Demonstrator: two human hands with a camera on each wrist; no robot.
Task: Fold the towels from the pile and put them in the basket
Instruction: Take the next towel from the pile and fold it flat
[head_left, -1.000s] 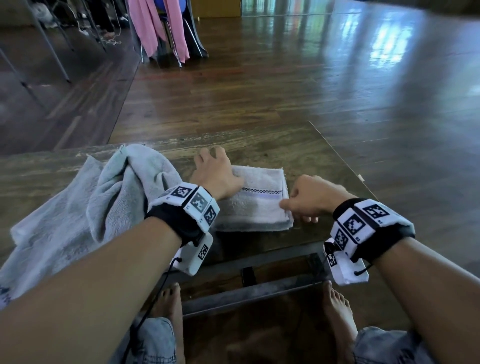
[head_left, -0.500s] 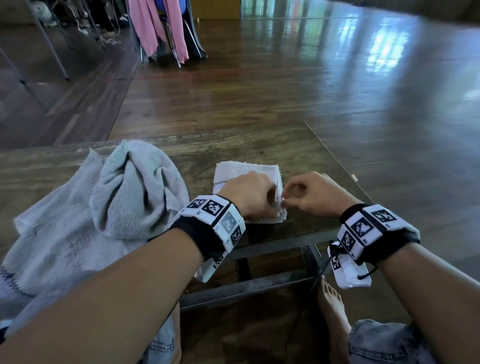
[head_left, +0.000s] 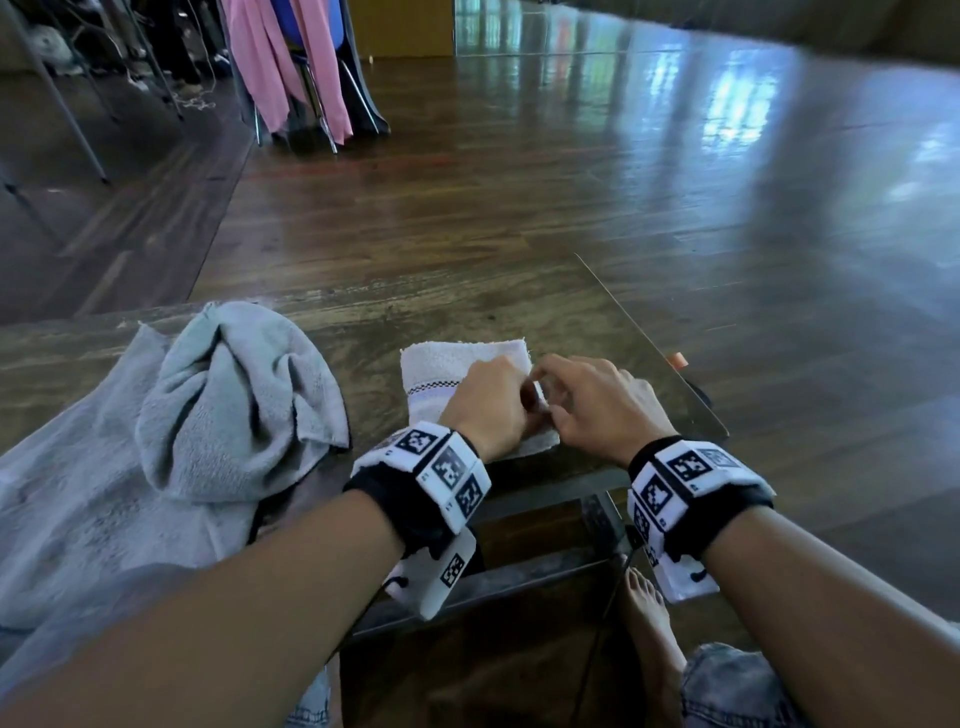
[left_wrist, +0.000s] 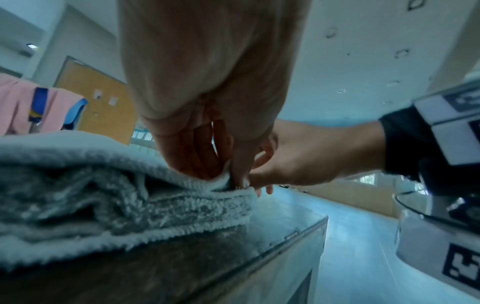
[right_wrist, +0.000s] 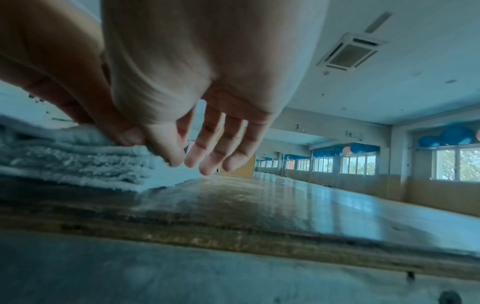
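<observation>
A folded white towel (head_left: 457, 364) with a checked stripe lies on the wooden table (head_left: 467, 301), near its front right corner. My left hand (head_left: 511, 402) rests on the towel's near right part; in the left wrist view my left hand (left_wrist: 228, 176) pinches the top layer at the edge of the towel (left_wrist: 130, 195). My right hand (head_left: 561, 405) meets it there. In the right wrist view my right hand (right_wrist: 150, 148) pinches the corner of the towel (right_wrist: 78, 160) between thumb and forefinger, other fingers spread. A crumpled grey towel pile (head_left: 208, 415) lies left. No basket is in view.
The table's right edge (head_left: 649, 343) runs close beside my right hand, with a small orange object (head_left: 677, 359) on it. My bare foot (head_left: 649, 623) is under the table. A chair draped with pink cloth (head_left: 291, 67) stands far back on the wooden floor.
The towel has been folded over from a wide rectangle into a narrower stack. My left hand moved from lying flat on it to its right edge, where both hands now pinch it.
</observation>
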